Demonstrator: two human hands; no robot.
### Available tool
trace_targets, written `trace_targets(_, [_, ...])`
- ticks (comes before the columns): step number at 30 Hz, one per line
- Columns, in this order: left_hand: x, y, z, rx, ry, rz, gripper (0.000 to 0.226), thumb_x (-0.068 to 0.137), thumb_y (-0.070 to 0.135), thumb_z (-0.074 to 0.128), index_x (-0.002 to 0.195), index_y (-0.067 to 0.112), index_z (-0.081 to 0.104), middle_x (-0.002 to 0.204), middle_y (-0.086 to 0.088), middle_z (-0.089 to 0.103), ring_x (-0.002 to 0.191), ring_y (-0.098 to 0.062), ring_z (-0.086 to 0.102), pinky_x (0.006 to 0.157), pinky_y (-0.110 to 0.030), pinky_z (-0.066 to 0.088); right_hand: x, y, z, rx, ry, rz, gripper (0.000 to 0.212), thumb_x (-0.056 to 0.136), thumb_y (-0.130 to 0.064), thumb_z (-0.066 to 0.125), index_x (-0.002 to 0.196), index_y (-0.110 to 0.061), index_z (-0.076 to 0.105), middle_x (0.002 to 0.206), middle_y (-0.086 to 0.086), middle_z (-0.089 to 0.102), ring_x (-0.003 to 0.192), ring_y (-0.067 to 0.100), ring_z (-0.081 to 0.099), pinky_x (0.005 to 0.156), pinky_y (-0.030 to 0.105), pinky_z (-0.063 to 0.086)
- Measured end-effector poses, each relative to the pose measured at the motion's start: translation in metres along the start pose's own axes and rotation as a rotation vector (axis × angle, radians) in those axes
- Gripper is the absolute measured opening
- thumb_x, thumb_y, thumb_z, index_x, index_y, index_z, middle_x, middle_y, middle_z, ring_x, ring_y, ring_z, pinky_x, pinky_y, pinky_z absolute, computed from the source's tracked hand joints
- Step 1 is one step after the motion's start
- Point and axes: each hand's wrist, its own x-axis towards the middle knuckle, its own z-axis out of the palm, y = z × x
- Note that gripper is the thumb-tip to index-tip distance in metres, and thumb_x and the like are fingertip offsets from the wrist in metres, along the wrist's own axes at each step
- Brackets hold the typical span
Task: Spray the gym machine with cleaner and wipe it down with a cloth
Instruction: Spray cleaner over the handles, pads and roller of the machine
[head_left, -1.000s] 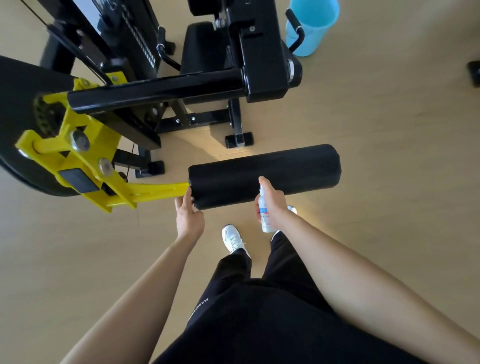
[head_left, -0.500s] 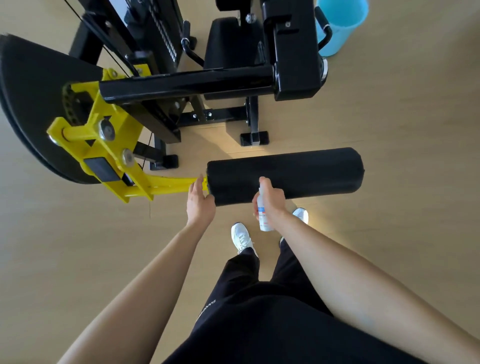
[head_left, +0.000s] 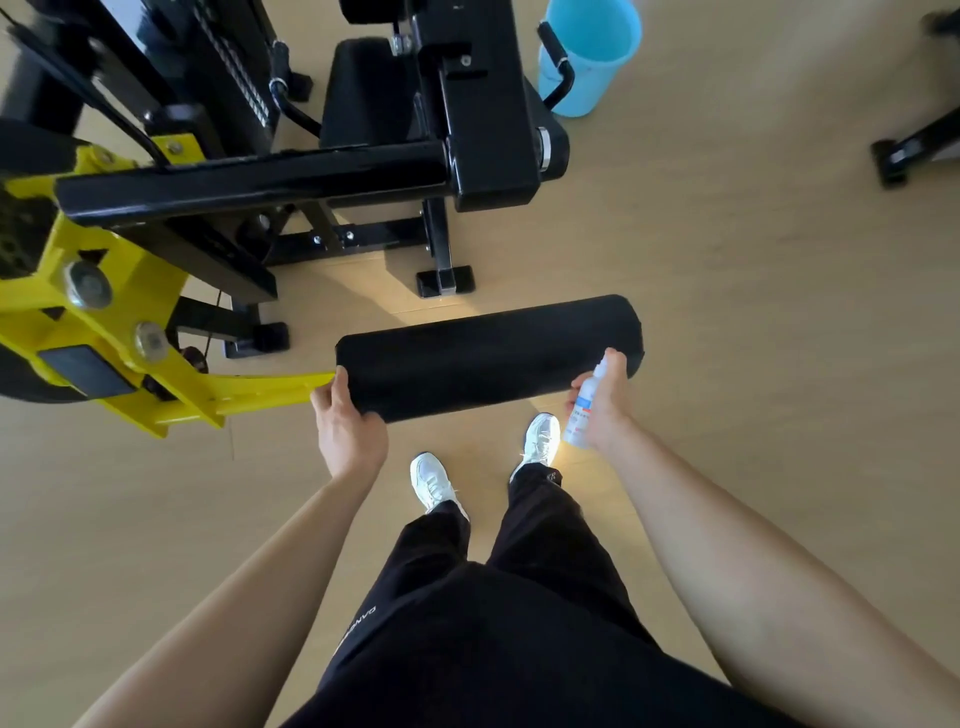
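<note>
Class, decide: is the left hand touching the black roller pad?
Touching. The head view shows the left hand gripping the left end of the pad, with the thumb laid against it and no gap.

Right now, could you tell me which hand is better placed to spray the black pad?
The right hand: it holds the spray bottle by the right end of the pad, nozzle near it. The left hand grips the pad's left end and carries no bottle.

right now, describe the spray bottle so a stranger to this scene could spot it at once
Find the black-and-yellow gym machine, then the black roller pad on its yellow arm. At the pad's right end, the right hand grips a spray bottle: slim, white, with a blue-and-red label, unlike the plain white shoes below.
</note>
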Motion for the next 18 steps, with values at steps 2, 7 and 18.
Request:
trace_targets(2, [-0.014, -0.002, 0.001, -0.014, 0.023, -0.014, 0.071, 0.089, -0.006, 0.049, 0.156, 0.015, 0.037, 0.143, -0.012, 0.04, 0.112, -0.038, 0.054, 0.09, -0.041, 0.043, 0.003, -0.005, -0.008, 0.021, 0.018, 0.0, 0.058, 0.085, -0.068, 0.052, 0.078, -0.01, 0.056, 0.071, 0.004, 0.059, 0.055, 0.017, 0.054, 0.06, 0.025, 0.048])
trace_targets(7, [-0.033, -0.015, 0.004, -0.085, 0.032, -0.072, 0.065, 0.087, -0.007, 0.051, 0.148, 0.014, 0.044, 0.139, -0.008, 0.047, 0.115, -0.03, 0.057, 0.089, -0.034, 0.039, 0.0, -0.004, -0.004, -0.035, 0.007, 0.015, 0.053, 0.078, -0.064, 0.052, 0.061, -0.014, 0.048, 0.056, 0.003, 0.05, 0.044, 0.021, 0.046, 0.057, 0.026, 0.041])
trace_targets(18, [0.028, -0.014, -0.021, -0.134, -0.146, -0.063, 0.078, 0.091, -0.002, 0.052, 0.16, 0.024, 0.03, 0.158, -0.003, 0.038, 0.142, -0.025, 0.042, 0.111, -0.049, 0.046, -0.055, 0.058, 0.081, -0.387, -0.324, -0.094, 0.058, 0.094, -0.059, 0.052, 0.065, -0.008, 0.053, 0.054, 0.008, 0.054, 0.043, 0.017, 0.052, 0.051, 0.026, 0.048])
